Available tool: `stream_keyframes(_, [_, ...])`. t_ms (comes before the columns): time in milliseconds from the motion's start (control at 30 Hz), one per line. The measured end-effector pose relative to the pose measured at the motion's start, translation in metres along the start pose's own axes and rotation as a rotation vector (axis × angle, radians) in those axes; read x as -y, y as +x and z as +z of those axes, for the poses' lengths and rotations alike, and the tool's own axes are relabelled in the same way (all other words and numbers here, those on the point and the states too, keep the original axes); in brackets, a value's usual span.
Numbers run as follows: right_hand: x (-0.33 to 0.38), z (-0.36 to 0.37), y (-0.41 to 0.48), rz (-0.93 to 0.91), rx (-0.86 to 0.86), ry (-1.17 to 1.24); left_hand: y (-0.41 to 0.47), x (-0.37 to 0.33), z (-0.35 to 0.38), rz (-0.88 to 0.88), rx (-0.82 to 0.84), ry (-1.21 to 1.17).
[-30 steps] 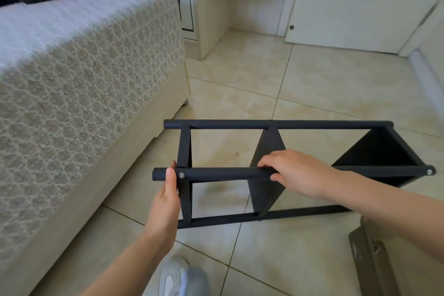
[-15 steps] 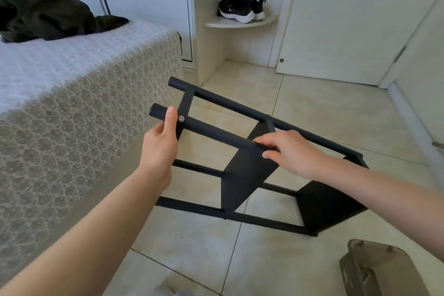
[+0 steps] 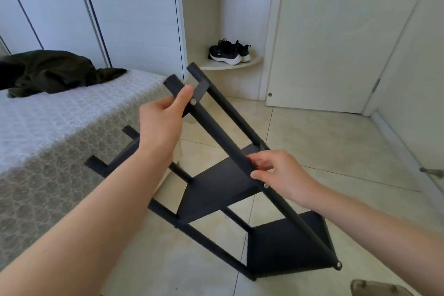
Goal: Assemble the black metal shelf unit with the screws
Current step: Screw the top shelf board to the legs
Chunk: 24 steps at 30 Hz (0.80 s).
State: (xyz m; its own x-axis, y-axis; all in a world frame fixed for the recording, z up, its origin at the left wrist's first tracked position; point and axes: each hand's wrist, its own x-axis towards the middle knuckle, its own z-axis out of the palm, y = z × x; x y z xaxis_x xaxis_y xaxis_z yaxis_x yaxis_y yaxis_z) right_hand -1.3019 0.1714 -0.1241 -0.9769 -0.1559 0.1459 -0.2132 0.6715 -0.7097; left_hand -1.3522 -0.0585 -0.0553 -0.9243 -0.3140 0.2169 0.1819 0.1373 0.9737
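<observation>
1. Bedroom, tiled floor (image 3: 312, 127); white wardrobe doors (image 3: 132, 19) behind, shut door (image 3: 336, 43) at right.
2. Bed (image 3: 60, 127), patterned cover, at left; dark garment (image 3: 52, 72) on top.
3. Shelf unit (image 3: 216, 190), black metal, held tilted over the floor between bed and door. Long axis runs from high and far (upper left of view) to low and near (lower right). Two panels fitted, mid and low. Back posts' ends poke out beside the bed. Whether the low end touches the floor: cannot tell, prob. just off it.
4. Front post (image 3: 216, 128): the tube both hands hold.
5. Left hand (image 3: 163, 122): at the post's high end. Thumb lies along the front by the top screw; fingers go round the back, mostly hidden. Reads as a wrap-round hold.
6. Right hand (image 3: 281, 175): at mid-length, fingertips curled over the post, just above the middle screw. Lighter hold, more a pinch.
7. Trainers (image 3: 228, 54), black, on corner shelf (image 3: 240, 65).
8. Screws, three showing on the front post: top (image 3: 193, 101), middle (image 3: 265, 185), bottom (image 3: 338, 264). All look seated.
9. Judgement: the foot end lies below and right of both grips, with the right hand nearer it. If the unit is to stand up, the low end is the pivot; the left hand has the long lever and does the swing, and the right hand steadies.
</observation>
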Motion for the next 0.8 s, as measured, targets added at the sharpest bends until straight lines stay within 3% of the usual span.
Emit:
stream_keyframes(400, [-0.006,0.005,-0.074,0.232,0.011,0.389,-0.073,-0.051,0.044,0.289,0.205,0.165])
stream_keyframes(800, [-0.014,0.027,-0.128,0.328,0.026,0.43,-0.147,-0.044,0.048,0.322,0.276,-0.045])
